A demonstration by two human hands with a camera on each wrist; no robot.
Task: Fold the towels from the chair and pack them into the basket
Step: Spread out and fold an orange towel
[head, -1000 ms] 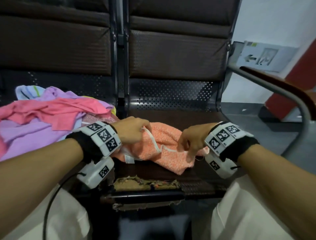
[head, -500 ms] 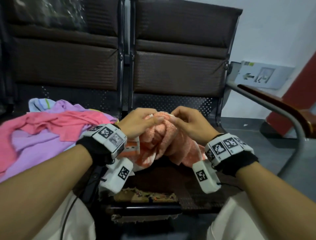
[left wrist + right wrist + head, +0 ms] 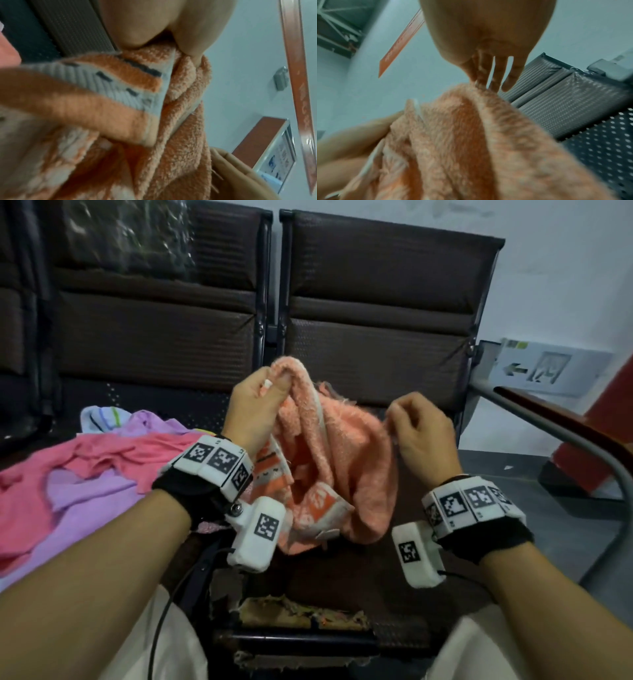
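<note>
Head view: fuzzy orange terry towel [image 3: 342, 460] hangs at frame centre above the dark perforated chair seat [image 3: 342, 577]. Left hand [image 3: 255, 409] pinches the upper left corner; right hand [image 3: 421, 429], lower right, pinches the opposite edge. Towel sags bunched between them, spreading outstanding.

The head cam sits up high and looks forward and down over both forearms at a row of dark chairs [image 3: 376, 313], with the orange towel [image 3: 342, 460] held up mid-frame between the left hand [image 3: 253, 409] and right hand [image 3: 421, 429]. The left wrist cam is jammed right under its palm, looking up along the fingers [image 3: 188, 40], so close the towel fills most of the frame and blurs. The right wrist cam does the same from the other side, and all three views share that towel and a bit of chair back.
</note>
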